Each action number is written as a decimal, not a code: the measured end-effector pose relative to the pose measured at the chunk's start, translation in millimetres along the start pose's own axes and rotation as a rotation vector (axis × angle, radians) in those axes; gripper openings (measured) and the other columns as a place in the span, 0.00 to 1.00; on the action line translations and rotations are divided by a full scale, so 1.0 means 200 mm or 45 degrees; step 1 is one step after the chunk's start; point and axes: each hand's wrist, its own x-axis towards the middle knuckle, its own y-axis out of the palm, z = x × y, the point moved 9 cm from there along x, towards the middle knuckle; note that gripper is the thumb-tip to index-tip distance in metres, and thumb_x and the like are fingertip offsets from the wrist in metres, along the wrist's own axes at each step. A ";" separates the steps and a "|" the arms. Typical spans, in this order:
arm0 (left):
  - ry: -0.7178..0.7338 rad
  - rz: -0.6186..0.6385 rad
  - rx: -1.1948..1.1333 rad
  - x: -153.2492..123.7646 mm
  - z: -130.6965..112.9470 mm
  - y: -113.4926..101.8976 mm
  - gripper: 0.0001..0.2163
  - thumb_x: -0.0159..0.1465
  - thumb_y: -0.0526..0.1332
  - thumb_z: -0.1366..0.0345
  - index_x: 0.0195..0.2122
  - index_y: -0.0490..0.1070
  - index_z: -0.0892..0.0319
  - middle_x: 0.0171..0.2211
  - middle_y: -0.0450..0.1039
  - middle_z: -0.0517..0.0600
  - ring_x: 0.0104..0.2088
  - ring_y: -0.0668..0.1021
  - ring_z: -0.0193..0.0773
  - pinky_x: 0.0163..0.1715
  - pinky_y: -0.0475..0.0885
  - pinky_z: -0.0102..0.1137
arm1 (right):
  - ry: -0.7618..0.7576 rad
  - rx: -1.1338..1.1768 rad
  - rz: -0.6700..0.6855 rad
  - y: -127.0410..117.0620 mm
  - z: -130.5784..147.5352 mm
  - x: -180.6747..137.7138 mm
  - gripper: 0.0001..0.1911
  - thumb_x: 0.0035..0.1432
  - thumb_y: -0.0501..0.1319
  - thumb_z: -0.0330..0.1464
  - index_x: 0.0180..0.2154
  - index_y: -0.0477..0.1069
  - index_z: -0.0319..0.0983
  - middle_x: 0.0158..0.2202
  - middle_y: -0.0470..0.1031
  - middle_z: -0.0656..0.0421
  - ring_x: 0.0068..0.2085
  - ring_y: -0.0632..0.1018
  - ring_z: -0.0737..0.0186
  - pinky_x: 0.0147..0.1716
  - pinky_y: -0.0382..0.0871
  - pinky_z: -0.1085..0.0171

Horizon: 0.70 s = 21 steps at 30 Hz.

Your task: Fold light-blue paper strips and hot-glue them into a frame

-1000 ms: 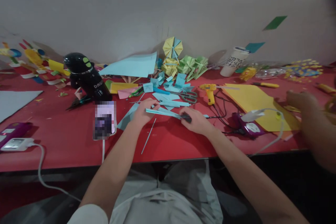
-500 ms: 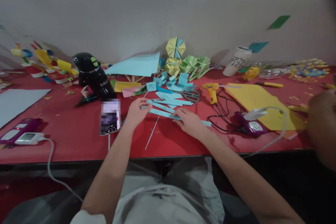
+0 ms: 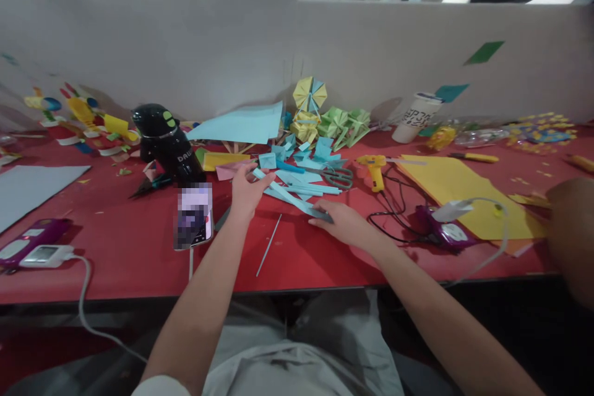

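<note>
Between my two hands a light-blue paper strip (image 3: 286, 196) runs at a slant, lifted slightly off the red table (image 3: 297, 260). My left hand (image 3: 247, 193) pinches its upper left end between thumb and fingers. At the lower right end, my right hand (image 3: 338, 220) has its fingers closed on the strip. Behind the strip lie several narrow light-blue paper strips (image 3: 320, 189), beside scissors (image 3: 342, 178) and a heap of blue paper pieces (image 3: 325, 150). A thin pale stick (image 3: 269, 245) lies in front of my hands.
A phone (image 3: 193, 216) and black bottle (image 3: 167, 145) stand left. On the right are a yellow glue gun (image 3: 375, 172), its cable, a purple power strip (image 3: 445, 229) and yellow paper (image 3: 468, 192). Folded paper figures (image 3: 309, 105) stand behind. Another person's arm (image 3: 573, 235) shows far right.
My left hand has raised its end of the blue strip, so the strip now slants more steeply. My right hand has closed around the other end. The camera view has tilted up slightly.
</note>
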 end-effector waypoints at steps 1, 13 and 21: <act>-0.061 0.010 -0.145 0.00 0.02 0.04 0.22 0.51 0.71 0.69 0.46 0.67 0.60 0.43 0.78 0.55 0.43 0.81 0.40 0.42 0.76 0.34 | 0.002 -0.015 -0.026 -0.01 0.00 0.01 0.15 0.64 0.59 0.42 0.47 0.71 0.40 0.47 0.79 0.51 0.46 0.79 0.52 0.41 0.69 0.59; -0.101 -0.034 -0.237 0.07 0.08 0.11 0.17 0.61 0.59 0.78 0.49 0.63 0.59 0.46 0.79 0.56 0.45 0.83 0.38 0.49 0.76 0.36 | -0.130 0.592 0.407 -0.05 -0.01 0.13 0.36 0.54 0.69 0.40 0.62 0.63 0.42 0.41 0.80 0.55 0.40 0.80 0.58 0.38 0.73 0.62; -0.253 -0.057 -0.506 0.10 0.14 0.09 0.04 0.62 0.62 0.73 0.36 0.67 0.60 0.37 0.79 0.51 0.46 0.82 0.37 0.51 0.75 0.36 | -0.387 1.319 0.696 -0.09 0.07 0.06 0.38 0.52 0.72 0.35 0.63 0.65 0.44 0.63 0.69 0.46 0.59 0.75 0.51 0.53 0.72 0.56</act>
